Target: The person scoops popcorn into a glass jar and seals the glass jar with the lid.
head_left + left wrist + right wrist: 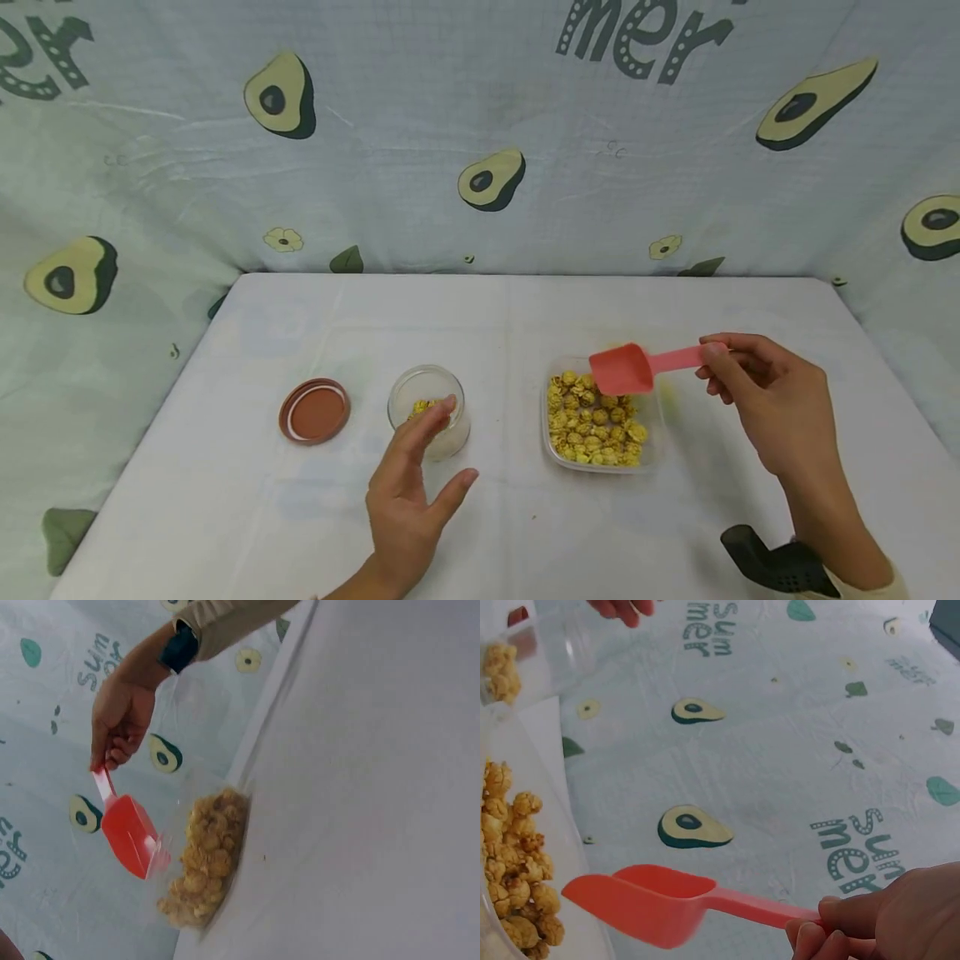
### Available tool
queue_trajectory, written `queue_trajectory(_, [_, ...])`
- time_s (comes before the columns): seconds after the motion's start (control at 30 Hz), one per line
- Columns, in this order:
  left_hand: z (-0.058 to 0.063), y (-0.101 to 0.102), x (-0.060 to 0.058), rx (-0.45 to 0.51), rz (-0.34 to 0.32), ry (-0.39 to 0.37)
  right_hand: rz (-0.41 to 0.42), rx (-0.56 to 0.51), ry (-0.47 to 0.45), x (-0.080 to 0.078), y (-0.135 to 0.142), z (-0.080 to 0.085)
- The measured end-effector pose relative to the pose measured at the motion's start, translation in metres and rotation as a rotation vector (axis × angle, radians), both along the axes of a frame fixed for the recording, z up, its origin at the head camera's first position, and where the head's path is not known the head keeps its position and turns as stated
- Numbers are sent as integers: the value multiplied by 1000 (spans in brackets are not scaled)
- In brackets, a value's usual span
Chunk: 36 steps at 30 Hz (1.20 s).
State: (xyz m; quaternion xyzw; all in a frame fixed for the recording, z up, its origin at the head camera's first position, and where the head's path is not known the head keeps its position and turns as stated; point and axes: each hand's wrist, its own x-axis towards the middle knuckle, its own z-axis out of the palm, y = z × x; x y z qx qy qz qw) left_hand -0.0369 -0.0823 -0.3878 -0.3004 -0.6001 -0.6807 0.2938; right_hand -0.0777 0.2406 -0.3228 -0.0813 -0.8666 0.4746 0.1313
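Note:
My right hand [780,400] pinches the handle end of a red plastic scoop [624,369]. In the right wrist view the scoop [652,904] looks empty, its bowl just beside the popcorn. Below it in the head view, a clear square tub [656,433] holds yellow caramel popcorn [596,429]. My left hand [408,492] is beside a clear jar [448,437], fingers extended and thumb apart, holding nothing; whether a fingertip touches the jar I cannot tell. Some popcorn [502,671] lies in the jar, partly hidden by the hand in the head view.
A reddish-brown round lid [315,412] lies left of the jar on the white-covered table [247,517]. A small crumb [534,517] is on the cloth in front of the tub. Behind the table hangs an avocado-print curtain [390,167].

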Motion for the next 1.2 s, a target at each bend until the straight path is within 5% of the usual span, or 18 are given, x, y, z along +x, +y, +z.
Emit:
queue_trajectory(0.13, [-1,14,4,-102,-55,-237,17,67,15,3,0,-2])
queue_trajectory(0.27, [-7,29,1,-352,-77,-513,65,136,59,3,2,-4])
queue_trajectory(0.37, [-16,41,-4,-495,-121,-630,97,182,112,3,4,-7])
queue_trajectory(0.7, [-46,62,-26,-535,-195,-608,354,299,410,-9,12,-16])
queue_trajectory(0.87, [-50,62,-29,-545,-208,-565,409,328,422,-16,17,-24])
queue_trajectory(1.0, [-54,61,-31,-551,-199,-511,374,371,365,-19,18,-30])
queue_trajectory(1.2, [-22,60,-25,-538,-211,-523,275,364,252,-22,20,-35])
